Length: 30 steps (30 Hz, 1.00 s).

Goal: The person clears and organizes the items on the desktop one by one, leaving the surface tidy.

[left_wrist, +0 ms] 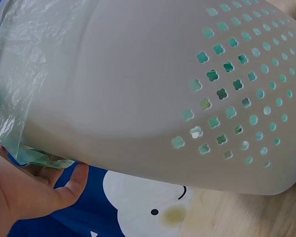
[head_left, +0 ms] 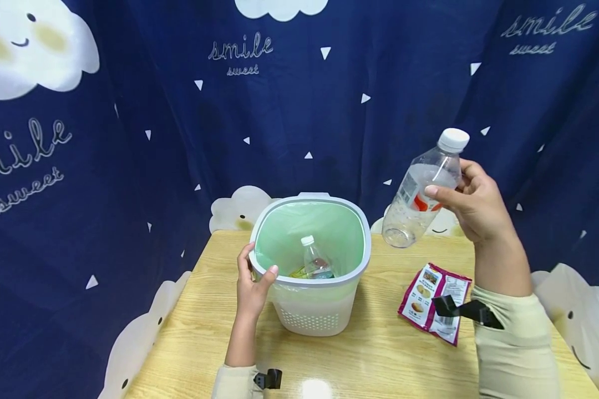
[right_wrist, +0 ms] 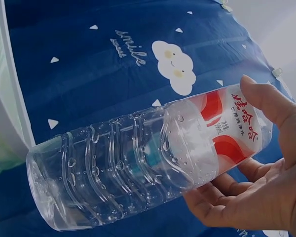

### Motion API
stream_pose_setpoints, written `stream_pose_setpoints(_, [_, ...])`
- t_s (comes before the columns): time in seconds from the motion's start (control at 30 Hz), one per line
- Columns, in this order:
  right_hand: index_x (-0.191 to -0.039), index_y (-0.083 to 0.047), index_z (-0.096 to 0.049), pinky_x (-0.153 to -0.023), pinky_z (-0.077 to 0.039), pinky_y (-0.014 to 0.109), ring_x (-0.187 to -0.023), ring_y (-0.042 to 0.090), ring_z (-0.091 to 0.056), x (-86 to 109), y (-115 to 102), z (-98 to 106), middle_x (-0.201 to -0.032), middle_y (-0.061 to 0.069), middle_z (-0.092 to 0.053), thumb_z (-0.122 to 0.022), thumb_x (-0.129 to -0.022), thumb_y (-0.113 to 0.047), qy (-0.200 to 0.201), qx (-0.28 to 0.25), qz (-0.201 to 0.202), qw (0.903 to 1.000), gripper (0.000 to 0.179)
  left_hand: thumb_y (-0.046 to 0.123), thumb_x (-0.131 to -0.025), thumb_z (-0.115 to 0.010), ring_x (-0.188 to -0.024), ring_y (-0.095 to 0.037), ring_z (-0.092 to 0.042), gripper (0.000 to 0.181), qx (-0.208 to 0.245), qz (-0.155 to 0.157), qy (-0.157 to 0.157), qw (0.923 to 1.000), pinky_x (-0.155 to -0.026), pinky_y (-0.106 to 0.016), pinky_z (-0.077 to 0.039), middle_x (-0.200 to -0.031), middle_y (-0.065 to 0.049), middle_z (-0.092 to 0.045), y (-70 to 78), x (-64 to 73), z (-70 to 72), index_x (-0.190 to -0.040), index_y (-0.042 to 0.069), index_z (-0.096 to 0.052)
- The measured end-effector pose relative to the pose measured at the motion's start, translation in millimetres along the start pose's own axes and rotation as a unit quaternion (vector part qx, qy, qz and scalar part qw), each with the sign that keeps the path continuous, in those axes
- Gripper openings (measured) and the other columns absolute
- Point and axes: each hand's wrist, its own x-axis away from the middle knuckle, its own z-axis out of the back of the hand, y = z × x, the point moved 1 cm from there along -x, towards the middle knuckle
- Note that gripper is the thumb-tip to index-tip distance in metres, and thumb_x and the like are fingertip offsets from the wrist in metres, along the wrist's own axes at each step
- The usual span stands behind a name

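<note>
My right hand [head_left: 484, 208] grips a clear plastic water bottle [head_left: 419, 191] with a white cap and a red-and-white label, raised above the table and tilted with its cap up and to the right. In the right wrist view the bottle [right_wrist: 123, 163] holds only droplets. To the left stands a white trash bin [head_left: 314, 318] with a pale green liner bag [head_left: 289, 227] inside a grey rim. My left hand [head_left: 253, 282] holds that rim at the left, thumb over the front edge. Inside the bin lies another capped clear bottle [head_left: 314, 257] beside something yellow.
A crumpled magenta-and-white snack packet [head_left: 434, 302] lies on the wooden table [head_left: 204, 332], right of the bin and close to my right forearm. Behind the table hangs a dark blue curtain [head_left: 289, 111] with clouds and white triangles.
</note>
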Motion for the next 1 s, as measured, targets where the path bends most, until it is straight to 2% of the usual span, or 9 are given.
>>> stream_pose_setpoints(0.23, [-0.119,-0.006,-0.043,-0.075,-0.048,0.024,-0.094,0.018,-0.055,-13.0,-1.7,-14.0,-0.107,0.008,-0.058,-0.065,-0.079,0.01,-0.007,-0.016,-0.006,0.9998,0.048,0.023,-0.078,-0.067,-0.124,-0.025,-0.034,0.074,0.008,0.005,0.002,1.0,-0.096,-0.051,-0.031,-0.142,-0.014,-0.034,-29.7,-8.7,2.7,-0.141,0.023,-0.03])
stream_pose_setpoints(0.43, [-0.117,-0.007,-0.043,-0.076,-0.047,0.027,-0.092,0.017,-0.056,-24.6,-1.1,-28.4,-0.104,0.008,-0.057,-0.067,-0.077,0.009,-0.008,-0.019,-0.032,0.9993,0.049,0.027,-0.077,-0.068,-0.124,-0.022,-0.035,0.071,0.0,-0.002,0.009,1.0,-0.097,-0.05,-0.031,-0.141,-0.008,-0.036,-34.4,-9.8,3.1,-0.139,0.029,-0.032])
stream_pose_setpoints(0.53, [-0.119,-0.008,-0.041,-0.089,-0.041,0.036,-0.096,0.019,-0.054,-31.8,-1.0,-36.0,-0.107,0.008,-0.056,-0.069,-0.077,0.006,-0.016,-0.001,-0.05,0.9986,0.052,0.027,-0.077,-0.069,-0.124,-0.022,-0.035,0.071,-0.002,0.001,0.011,0.9999,-0.097,-0.048,-0.031,-0.141,-0.007,-0.036,-35.0,-10.2,3.3,-0.138,0.029,-0.033])
stream_pose_setpoints(0.6, [-0.119,-0.009,-0.04,-0.098,-0.033,0.045,-0.1,0.021,-0.052,-36.3,-0.6,-40.7,-0.109,0.009,-0.054,-0.07,-0.077,0.004,-0.024,0.014,-0.063,0.9976,0.054,0.025,-0.077,-0.069,-0.125,-0.023,-0.034,0.072,-0.001,0.005,0.01,0.9999,-0.098,-0.048,-0.03,-0.142,-0.008,-0.035,-34.2,-10.3,3.5,-0.139,0.028,-0.032])
stream_pose_setpoints(0.7, [-0.119,-0.009,-0.039,-0.101,-0.023,0.056,-0.104,0.023,-0.05,-42.3,1.3,-47.5,-0.111,0.01,-0.054,-0.07,-0.077,0.002,-0.033,0.036,-0.078,0.9957,0.054,0.022,-0.077,-0.067,-0.125,-0.026,-0.033,0.073,0.001,0.007,0.007,0.9999,-0.098,-0.049,-0.029,-0.142,-0.013,-0.034,-26.6,-8.7,3.0,-0.141,0.022,-0.031])
stream_pose_setpoints(0.9, [-0.125,-0.006,-0.034,-0.097,-0.029,0.056,-0.108,0.026,-0.047,-52.2,7.0,-60.5,-0.118,0.014,-0.05,-0.072,-0.077,-0.004,-0.05,0.078,-0.109,0.9897,0.062,0.019,-0.077,-0.064,-0.124,-0.028,-0.034,0.073,-0.004,0.001,0.004,1.0,-0.098,-0.05,-0.029,-0.142,-0.02,-0.033,0.5,-1.0,1.0,-0.141,0.01,-0.029])
stream_pose_setpoints(1.0, [-0.129,-0.006,-0.032,-0.095,-0.031,0.054,-0.11,0.028,-0.045,-57.4,8.0,-65.9,-0.122,0.015,-0.047,-0.073,-0.078,-0.007,-0.057,0.091,-0.125,0.9863,0.066,0.019,-0.078,-0.064,-0.125,-0.029,-0.034,0.073,-0.001,-0.003,-0.001,1.0,-0.098,-0.051,-0.029,-0.142,-0.02,-0.033,1.3,-1.3,0.3,-0.141,0.01,-0.029])
